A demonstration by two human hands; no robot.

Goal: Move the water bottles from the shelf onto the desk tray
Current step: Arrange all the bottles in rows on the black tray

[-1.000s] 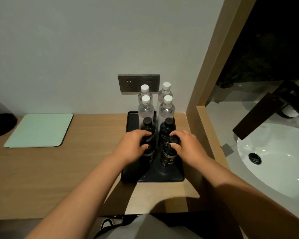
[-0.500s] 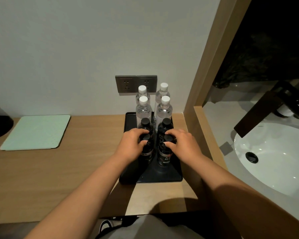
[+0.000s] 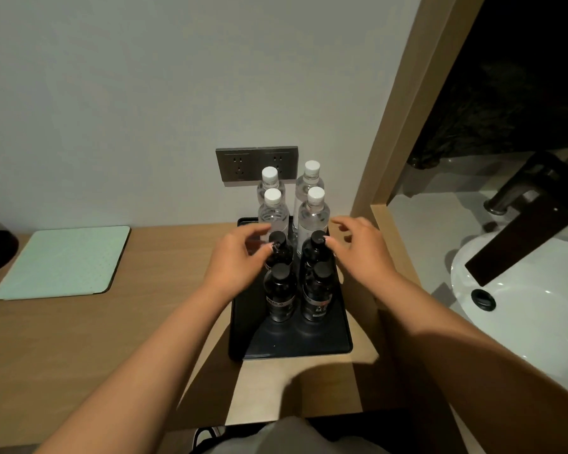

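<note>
**Desk tray loaded: eight bottles standing**

Wooden desk (image 3: 79,339) against a pale wall, with a sink (image 3: 522,306) at 3 o'clock. On the black tray (image 3: 292,345) stand four clear white-capped bottles (image 3: 312,217) at 12 o'clock and four dark bottles (image 3: 279,296) nearer me, all upright. My left hand (image 3: 233,267) and right hand (image 3: 364,253) flank the dark pair, fingers loosely spread, holding nothing. No shelf is in view, so I judge the moving nearly or wholly done; only straightening seems left.
</note>
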